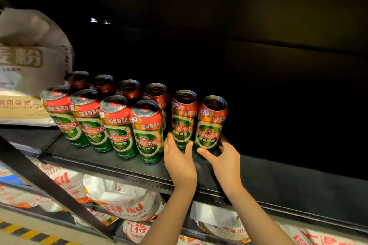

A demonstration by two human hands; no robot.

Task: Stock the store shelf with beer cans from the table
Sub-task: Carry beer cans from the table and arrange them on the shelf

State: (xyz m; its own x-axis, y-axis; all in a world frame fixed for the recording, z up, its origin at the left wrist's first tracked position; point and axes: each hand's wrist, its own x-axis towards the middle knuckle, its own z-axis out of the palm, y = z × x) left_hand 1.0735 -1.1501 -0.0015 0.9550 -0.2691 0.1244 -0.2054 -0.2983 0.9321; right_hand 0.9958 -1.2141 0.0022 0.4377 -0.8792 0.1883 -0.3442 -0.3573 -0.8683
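Your forearms: both bare, rising from the bottom edge of the view toward the dark shelf [123, 167].
Your left hand [179, 160]: wrapped round the foot of a Tsingtao can [184, 118], thumb curled across its front on the right, the other fingers round its left side.
Your right hand [224, 156]: wrapped round the foot of the next can to the right [211, 123], thumb across the front low on the left, fingers behind on the right.
The two held cans: upright on the shelf board, side by side, red tops and green bodies, labels facing you.
Front row [99, 125]: four cans of the same kind standing shoulder to shoulder at the shelf's front edge, to the left of your left hand; the nearest of them stands just beside your left knuckles.
Back row [117, 85]: four more cans behind the front row, mostly hidden by it, only tops and upper sides showing.
In the way: the front-row can on the right crowds your left hand; the right half of the shelf behind your right hand is deep shadow.
Flour sacks [29, 61]: pale printed bags stacked on the same level at far left, just beside the back row.
Shelf below: white bags with red lettering [127, 205] lying packed under the front lip.
Diagonal black bar [49, 187]: crosses the lower left corner, in front of the lower bags.
Floor: yellow-and-black striped tape [25, 233] at bottom left.
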